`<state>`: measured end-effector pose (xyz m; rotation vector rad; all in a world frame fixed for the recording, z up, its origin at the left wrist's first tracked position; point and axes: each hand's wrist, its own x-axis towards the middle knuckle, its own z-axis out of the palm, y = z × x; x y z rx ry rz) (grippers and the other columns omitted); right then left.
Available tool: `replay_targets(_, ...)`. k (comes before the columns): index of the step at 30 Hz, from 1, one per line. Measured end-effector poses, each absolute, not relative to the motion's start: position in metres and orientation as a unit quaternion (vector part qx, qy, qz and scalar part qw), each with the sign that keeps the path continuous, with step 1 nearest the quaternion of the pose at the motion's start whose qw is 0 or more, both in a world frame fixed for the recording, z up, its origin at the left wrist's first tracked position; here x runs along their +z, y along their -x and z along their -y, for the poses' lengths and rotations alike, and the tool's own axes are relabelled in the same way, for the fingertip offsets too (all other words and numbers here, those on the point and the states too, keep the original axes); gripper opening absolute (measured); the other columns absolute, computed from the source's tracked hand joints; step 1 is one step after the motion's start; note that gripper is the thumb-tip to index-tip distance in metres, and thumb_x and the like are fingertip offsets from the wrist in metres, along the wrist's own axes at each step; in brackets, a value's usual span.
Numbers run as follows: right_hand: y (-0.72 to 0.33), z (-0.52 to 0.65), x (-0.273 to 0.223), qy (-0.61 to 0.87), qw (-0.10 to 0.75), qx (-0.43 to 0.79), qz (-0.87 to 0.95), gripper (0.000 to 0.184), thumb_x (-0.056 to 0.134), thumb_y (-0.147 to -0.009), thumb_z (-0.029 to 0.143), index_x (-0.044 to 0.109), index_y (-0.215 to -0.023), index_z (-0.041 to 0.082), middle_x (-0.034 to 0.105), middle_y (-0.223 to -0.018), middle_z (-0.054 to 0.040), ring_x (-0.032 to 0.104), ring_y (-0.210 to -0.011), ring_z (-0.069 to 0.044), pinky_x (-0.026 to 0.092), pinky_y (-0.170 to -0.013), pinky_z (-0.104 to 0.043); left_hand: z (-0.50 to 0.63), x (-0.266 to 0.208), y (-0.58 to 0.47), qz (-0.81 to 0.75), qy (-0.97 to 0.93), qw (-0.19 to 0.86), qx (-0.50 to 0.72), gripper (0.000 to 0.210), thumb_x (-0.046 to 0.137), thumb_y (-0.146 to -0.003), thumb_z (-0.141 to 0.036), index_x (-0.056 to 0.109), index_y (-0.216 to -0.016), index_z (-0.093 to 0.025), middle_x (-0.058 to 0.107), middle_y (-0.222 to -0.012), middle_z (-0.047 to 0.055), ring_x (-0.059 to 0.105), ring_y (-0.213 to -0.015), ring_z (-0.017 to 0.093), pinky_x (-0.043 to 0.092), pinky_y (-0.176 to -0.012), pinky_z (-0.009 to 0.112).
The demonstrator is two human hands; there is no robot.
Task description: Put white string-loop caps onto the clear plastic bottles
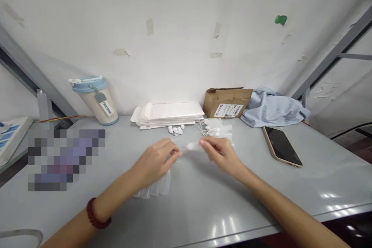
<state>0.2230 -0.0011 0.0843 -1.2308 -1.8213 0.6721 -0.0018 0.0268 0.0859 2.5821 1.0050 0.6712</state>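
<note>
My right hand (222,154) pinches a small translucent plastic tube (192,146), blurred by motion, its narrower end pointing left. Facing it across a short gap, my left hand (159,157) has thumb and fingertips drawn together; whatever is between them is too small to make out. Several clear plastic tubes (155,186) lie side by side below my left hand, partly hidden by it. Beyond my hands sits a little cluster of white caps (176,129). More translucent tubes with thin strings (217,127) are piled behind my right hand.
White flat boxes (174,111) are stacked against the wall, beside an open cardboard carton (226,102) and a bunched blue cloth (273,108). A phone (282,146) lies at right. A tumbler (97,102) stands at left, behind a pixelated patch.
</note>
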Motion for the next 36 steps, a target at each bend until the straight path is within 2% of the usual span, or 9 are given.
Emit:
replay_targets(1,-0.232,-0.002,0.088,0.489,0.435,0.177,0.735,0.033,0.044,-0.088,0.043,0.059,-0.075,0.016,0.056,-0.061,-0.0018,0.048,-0.053,-0.012,0.038,-0.049,-0.024,-0.036,0.090,0.007,-0.369,-0.889,0.144,0.230,0.022,0.037,-0.091,-0.026,0.056,-0.084,-0.019,0.060,-0.081,0.003,0.054,-0.073,0.015,0.042,-0.065,0.027)
replay_targets(3,-0.253,-0.010,0.095,0.511,0.492,0.043,0.704,0.029,0.046,-0.088,0.040,0.061,-0.082,0.015,0.063,-0.072,-0.0055,0.051,-0.056,-0.013,0.041,-0.054,-0.026,-0.057,0.098,0.017,-0.419,-0.875,0.124,0.211,0.022,0.036,-0.089,-0.025,0.057,-0.088,-0.018,0.062,-0.088,0.006,0.056,-0.075,0.018,0.043,-0.067,0.029)
replay_targets(5,-0.270,-0.018,0.098,0.539,0.514,-0.006,0.667,0.028,0.045,-0.089,0.039,0.062,-0.084,0.016,0.063,-0.071,-0.0058,0.053,-0.058,-0.015,0.042,-0.054,-0.026,-0.079,0.101,0.024,-0.441,-0.871,0.093,0.194,0.027,0.036,-0.087,-0.025,0.059,-0.097,-0.015,0.063,-0.100,0.009,0.057,-0.083,0.021,0.044,-0.075,0.034)
replay_targets(7,-0.281,-0.025,0.098,0.540,0.498,-0.024,0.678,0.027,0.047,-0.088,0.039,0.063,-0.088,0.017,0.064,-0.074,-0.0060,0.054,-0.059,-0.015,0.043,-0.055,-0.027,-0.097,0.100,0.025,-0.435,-0.879,0.079,0.178,0.032,0.034,-0.085,-0.023,0.059,-0.104,-0.015,0.063,-0.107,0.010,0.058,-0.091,0.023,0.043,-0.083,0.036)
replay_targets(11,-0.285,-0.030,0.095,0.518,0.409,-0.026,0.751,0.027,0.047,-0.088,0.036,0.063,-0.095,0.015,0.062,-0.073,-0.0052,0.050,-0.056,-0.014,0.043,-0.058,-0.027,-0.116,0.088,0.014,-0.445,-0.882,0.107,0.114,0.040,0.035,-0.083,-0.018,0.059,-0.114,-0.016,0.065,-0.108,0.009,0.059,-0.099,0.025,0.043,-0.084,0.034)
replay_targets(15,-0.285,-0.029,0.095,0.530,0.358,0.009,0.769,0.025,0.049,-0.088,0.034,0.063,-0.089,0.014,0.058,-0.065,-0.0026,0.049,-0.056,-0.013,0.041,-0.056,-0.026,-0.120,0.077,0.003,-0.454,-0.879,0.100,0.103,0.045,0.033,-0.081,-0.015,0.056,-0.120,-0.019,0.065,-0.107,0.009,0.059,-0.097,0.024,0.043,-0.079,0.031)
replay_targets(23,-0.290,-0.032,0.095,0.582,0.249,0.003,0.774,0.022,0.052,-0.084,0.032,0.064,-0.087,0.015,0.061,-0.078,-0.0070,0.054,-0.069,-0.018,0.037,-0.056,-0.026,-0.125,0.077,0.011,-0.460,-0.876,0.120,0.079,0.033,0.040,-0.079,-0.027,0.064,-0.098,-0.016,0.065,-0.075,0.006,0.060,-0.071,0.021,0.041,-0.066,0.028)
replay_targets(30,-0.294,-0.032,0.095,0.588,0.254,0.003,0.768,0.018,0.054,-0.082,0.032,0.062,-0.082,0.016,0.060,-0.080,-0.0078,0.054,-0.079,-0.022,0.039,-0.060,-0.029,-0.119,0.076,0.030,-0.517,-0.844,0.118,0.083,0.020,0.041,-0.074,-0.027,0.058,-0.079,-0.018,0.061,-0.063,0.003,0.058,-0.064,0.021,0.037,-0.058,0.027)
replay_targets(36,-0.300,-0.035,0.093,0.577,0.257,0.021,0.775,0.013,0.054,-0.080,0.028,0.060,-0.081,0.016,0.059,-0.082,-0.0079,0.054,-0.083,-0.023,0.042,-0.064,-0.031,-0.094,0.085,0.044,-0.580,-0.791,0.130,0.147,0.017,0.042,-0.075,-0.031,0.054,-0.080,-0.020,0.059,-0.062,-0.001,0.056,-0.061,0.019,0.036,-0.056,0.026)
